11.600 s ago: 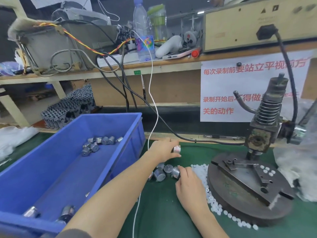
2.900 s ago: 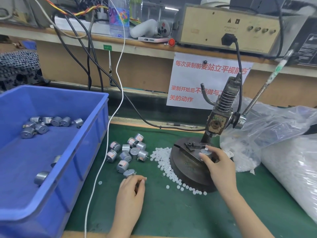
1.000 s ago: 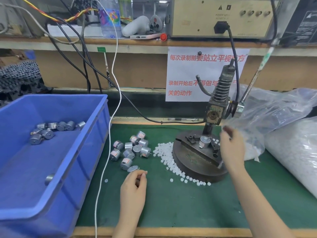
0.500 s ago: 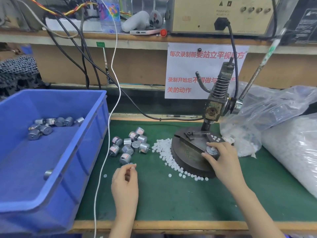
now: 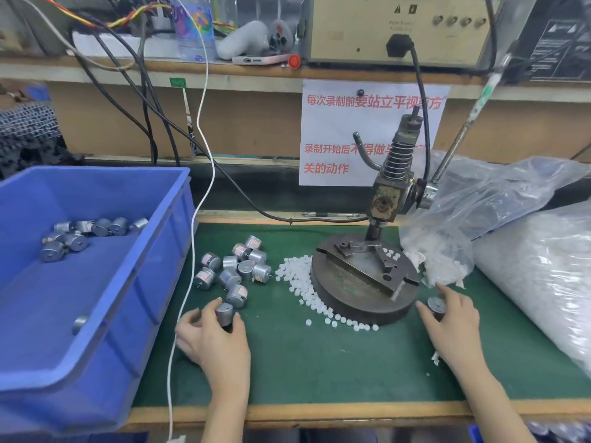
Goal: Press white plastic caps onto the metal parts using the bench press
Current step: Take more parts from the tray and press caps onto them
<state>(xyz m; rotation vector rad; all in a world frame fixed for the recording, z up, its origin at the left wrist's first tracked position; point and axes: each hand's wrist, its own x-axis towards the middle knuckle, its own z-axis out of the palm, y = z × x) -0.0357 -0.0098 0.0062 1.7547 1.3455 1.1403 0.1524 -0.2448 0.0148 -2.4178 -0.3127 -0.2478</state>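
The bench press [image 5: 388, 199] stands on a round dark base [image 5: 358, 295] on the green mat; its fixture holds no part. My right hand [image 5: 452, 318] grips a small metal cylinder [image 5: 435, 305] on the mat just right of the base. My left hand [image 5: 212, 330] pinches another metal cylinder [image 5: 224, 313] at the near edge of a heap of several metal parts [image 5: 238, 266]. White plastic caps [image 5: 299, 281] lie scattered along the base's left and front rim.
A blue bin [image 5: 96, 276] with several metal parts fills the left. Clear bags of white caps [image 5: 537, 266] lie at the right. A white cable [image 5: 188, 266] hangs down beside the bin. The press lever [image 5: 463, 123] slants up to the right.
My right hand has lifted the metal part off the press fixture and moved it down to the mat right of the base. My left hand now holds a metal part from the heap.
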